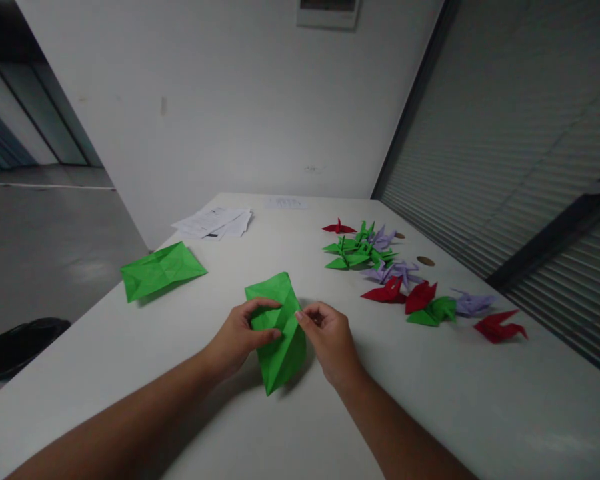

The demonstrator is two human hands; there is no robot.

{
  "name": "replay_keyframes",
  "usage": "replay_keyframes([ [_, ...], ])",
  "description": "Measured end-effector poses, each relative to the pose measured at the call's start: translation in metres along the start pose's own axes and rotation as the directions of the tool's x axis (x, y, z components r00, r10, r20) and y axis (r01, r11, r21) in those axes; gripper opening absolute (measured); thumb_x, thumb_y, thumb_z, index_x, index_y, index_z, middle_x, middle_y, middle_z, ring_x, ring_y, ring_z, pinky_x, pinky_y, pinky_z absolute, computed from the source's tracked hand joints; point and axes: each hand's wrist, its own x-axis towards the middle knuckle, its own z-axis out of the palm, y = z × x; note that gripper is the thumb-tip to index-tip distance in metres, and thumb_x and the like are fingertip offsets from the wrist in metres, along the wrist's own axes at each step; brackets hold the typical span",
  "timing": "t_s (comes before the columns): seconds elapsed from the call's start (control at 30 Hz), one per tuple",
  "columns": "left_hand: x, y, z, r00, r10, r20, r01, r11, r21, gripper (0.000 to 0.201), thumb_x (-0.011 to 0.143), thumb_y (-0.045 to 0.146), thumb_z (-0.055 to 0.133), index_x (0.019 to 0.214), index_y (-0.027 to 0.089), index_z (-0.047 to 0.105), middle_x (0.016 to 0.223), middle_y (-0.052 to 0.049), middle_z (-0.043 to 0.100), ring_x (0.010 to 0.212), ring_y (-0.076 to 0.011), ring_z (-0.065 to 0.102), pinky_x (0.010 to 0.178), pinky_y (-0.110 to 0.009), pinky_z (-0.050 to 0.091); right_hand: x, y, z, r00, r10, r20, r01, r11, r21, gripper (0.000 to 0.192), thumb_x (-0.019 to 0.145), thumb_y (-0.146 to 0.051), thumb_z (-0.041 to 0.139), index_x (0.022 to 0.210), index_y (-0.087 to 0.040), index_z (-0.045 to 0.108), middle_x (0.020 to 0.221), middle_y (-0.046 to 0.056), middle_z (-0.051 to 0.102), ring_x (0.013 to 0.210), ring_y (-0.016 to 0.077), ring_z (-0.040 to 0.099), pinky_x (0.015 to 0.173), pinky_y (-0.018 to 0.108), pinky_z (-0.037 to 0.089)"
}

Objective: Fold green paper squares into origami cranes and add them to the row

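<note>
At the white table (130, 353), the left hand (237, 335) grips green paper (283, 360) the right hand (334, 339) pinches, and uneven tugging could crease it crookedly.

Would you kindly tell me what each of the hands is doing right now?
Left hand: holding the nearer green paper at its left side, thumb on top.
Right hand: closed, pinching that paper's right edge.

A creased, partly folded green paper sheet (287, 343) slants over the white table (290, 440), one pointed corner nearest.
</note>
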Motion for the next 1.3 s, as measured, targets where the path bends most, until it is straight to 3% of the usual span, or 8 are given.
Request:
replay_keyframes([
  [0.23, -0.002, 0.007, 0.004, 0.992, -0.119, 0.037, 0.125, 0.966, -0.227, 0.060, 0.060, 0.010, 0.093, 0.116, 0.019, 0.074, 0.103, -0.009, 0.077, 0.088, -0.0217, 0.072, 0.081, -0.033, 0.057, 0.000, -0.004, 0.000, 0.998, -0.059, -0.005, 0.059, 0.996, -0.067, 0.030, 0.087, -0.046, 0.071, 0.076, -0.018, 0.065, 0.068, 0.001, 0.062, 0.063, 0.0170, 0.057, 0.059, 0.027, 0.044],
  [0.4, -0.005, 0.009, 0.003, 0.985, -0.140, 0.098, 0.165, 0.929, -0.330, 0.055, 0.064, 0.011, 0.092, 0.115, 0.021, 0.075, 0.105, -0.009, 0.078, 0.088, -0.0209, 0.073, 0.082, -0.033, 0.058, 0.000, -0.001, 0.000, 0.997, -0.072, 0.009, 0.072, 0.996, -0.059, 0.030, 0.088, -0.046, 0.071, 0.076, -0.019, 0.065, 0.068, 0.001, 0.063, 0.064, 0.0166, 0.058, 0.060, 0.027, 0.045],
  [0.5, -0.006, 0.011, 0.003, 0.984, -0.140, 0.111, 0.171, 0.922, -0.348, 0.049, 0.067, 0.013, 0.091, 0.113, 0.021, 0.075, 0.105, -0.009, 0.078, 0.088, -0.0206, 0.074, 0.083, -0.033, 0.058, 0.000, 0.000, -0.001, 0.995, -0.097, 0.034, 0.099, 0.994, -0.055, 0.027, 0.089, -0.045, 0.071, 0.080, -0.019, 0.067, 0.072, 0.002, 0.065, 0.068, 0.0174, 0.060, 0.062, 0.028, 0.047],
  [0.63, -0.004, 0.013, 0.002, 0.989, -0.143, 0.040, 0.148, 0.917, -0.370, 0.045, 0.067, 0.014, 0.091, 0.109, 0.020, 0.075, 0.101, -0.009, 0.078, 0.085, -0.0212, 0.074, 0.081, -0.034, 0.058, -0.002, 0.000, 0.000, 0.983, -0.167, 0.082, 0.172, 0.983, -0.059, 0.017, 0.089, -0.037, 0.072, 0.090, -0.021, 0.070, 0.082, 0.003, 0.069, 0.075, 0.0191, 0.063, 0.070, 0.030, 0.051],
  [0.87, 0.000, 0.012, 0.002, 0.981, -0.189, -0.032, 0.163, 0.910, -0.382, 0.044, 0.066, 0.016, 0.091, 0.107, 0.015, 0.077, 0.099, -0.013, 0.079, 0.084, -0.0241, 0.074, 0.082, -0.035, 0.058, -0.003, -0.008, 0.000, 0.946, -0.309, 0.100, 0.319, 0.942, -0.109, 0.005, 0.090, -0.026, 0.069, 0.090, -0.021, 0.070, 0.084, 0.003, 0.069, 0.076, 0.0189, 0.064, 0.072, 0.031, 0.052],
  [1.03, 0.003, 0.010, 0.000, 0.974, -0.216, -0.068, 0.171, 0.898, -0.405, 0.038, 0.067, 0.017, 0.089, 0.104, 0.015, 0.080, 0.097, -0.013, 0.080, 0.083, -0.0248, 0.074, 0.082, -0.036, 0.059, -0.004, -0.012, 0.000, 0.915, -0.377, 0.145, 0.396, 0.909, -0.134, 0.007, 0.091, -0.018, 0.065, 0.096, -0.022, 0.070, 0.091, 0.004, 0.070, 0.080, 0.0185, 0.065, 0.072, 0.030, 0.053],
  [1.3, 0.000, 0.012, 0.006, 0.976, -0.217, -0.024, 0.198, 0.924, -0.328, 0.034, 0.065, 0.021, 0.090, 0.096, 0.012, 0.083, 0.092, -0.012, 0.079, 0.081, -0.0209, 0.070, 0.077, -0.030, 0.056, -0.003, -0.013, 0.000, 0.919, -0.381, 0.097, 0.393, 0.898, -0.198, 0.005, 0.090, -0.018, 0.065, 0.088, -0.022, 0.067, 0.080, 0.002, 0.066, 0.073, 0.0178, 0.063, 0.069, 0.030, 0.052],
])
